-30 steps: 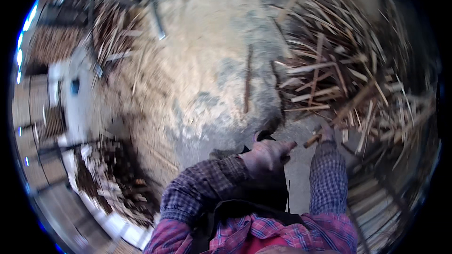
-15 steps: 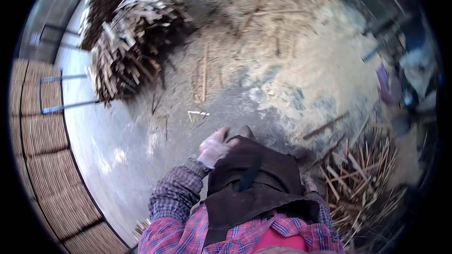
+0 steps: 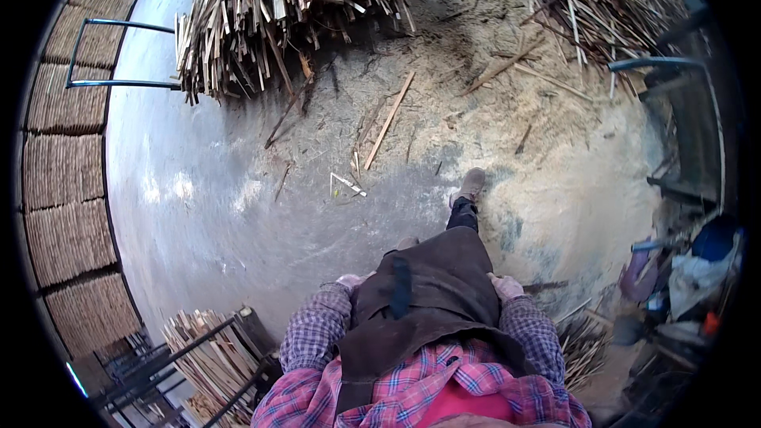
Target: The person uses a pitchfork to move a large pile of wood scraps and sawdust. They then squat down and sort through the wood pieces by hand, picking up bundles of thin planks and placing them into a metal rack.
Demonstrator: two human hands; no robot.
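Note:
I wear a dark brown apron (image 3: pixel 428 269) over a checked shirt. My left hand (image 3: pixel 353 279), in a pale glove, rests at the apron's left edge, its fingers mostly hidden by the cloth. On the other side, my right hand (image 3: pixel 507 287), also gloved, is against the apron's right edge. Whether either hand grips the cloth is unclear. One shoe (image 3: pixel 472 182) shows ahead on the floor, with a dark trouser leg above it.
A big stack of wood strips (image 3: pixel 293 16) stands at far left beside a blue metal frame (image 3: pixel 119 83). More strips form a pile (image 3: pixel 602 0) at far right. Loose sticks (image 3: pixel 390 120) lie on the dusty floor (image 3: pixel 301 222). Bundled strips (image 3: pixel 210 349) stand on a rack at near left.
My left hand has drawn back to the apron's edge. My right hand shows more fully. One foot has stepped forward, and the view has turned to the right.

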